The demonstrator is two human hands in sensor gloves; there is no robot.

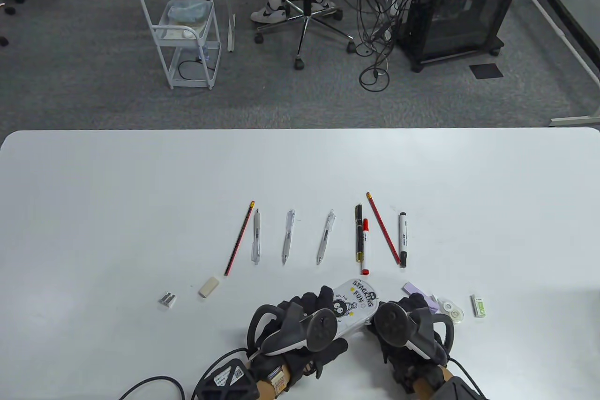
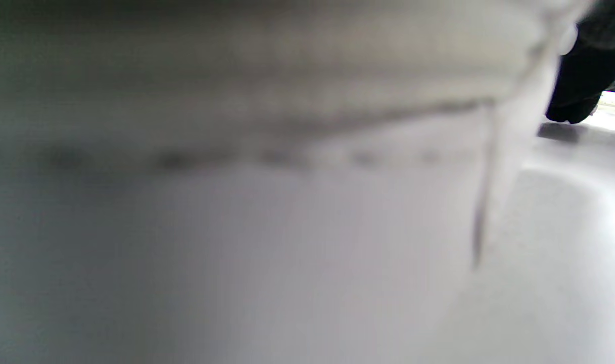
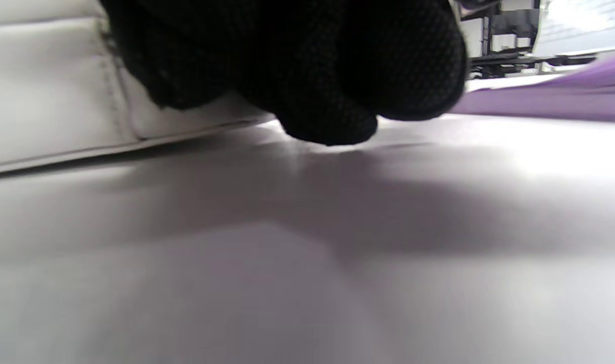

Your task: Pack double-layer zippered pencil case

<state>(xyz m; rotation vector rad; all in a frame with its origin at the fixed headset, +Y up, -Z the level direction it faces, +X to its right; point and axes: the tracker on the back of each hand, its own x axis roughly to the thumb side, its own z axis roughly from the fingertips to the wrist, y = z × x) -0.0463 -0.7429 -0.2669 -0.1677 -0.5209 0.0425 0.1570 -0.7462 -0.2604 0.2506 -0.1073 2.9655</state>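
Packing had not begun: your left hand (image 1: pixel 300 329) and right hand (image 1: pixel 412 329) both held the white printed pencil case (image 1: pixel 352 306) near you, while pens (image 1: pixel 289 236) and pencils (image 1: pixel 239 238) lay farther off.

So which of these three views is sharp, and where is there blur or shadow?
Table view: sharp and evenly lit; the case print and the pens are crisp. Left wrist view: almost all blur, the case too close to focus. Right wrist view: the dark fingers are fairly sharp and cast a soft shadow on the table; glare brightens the right side.
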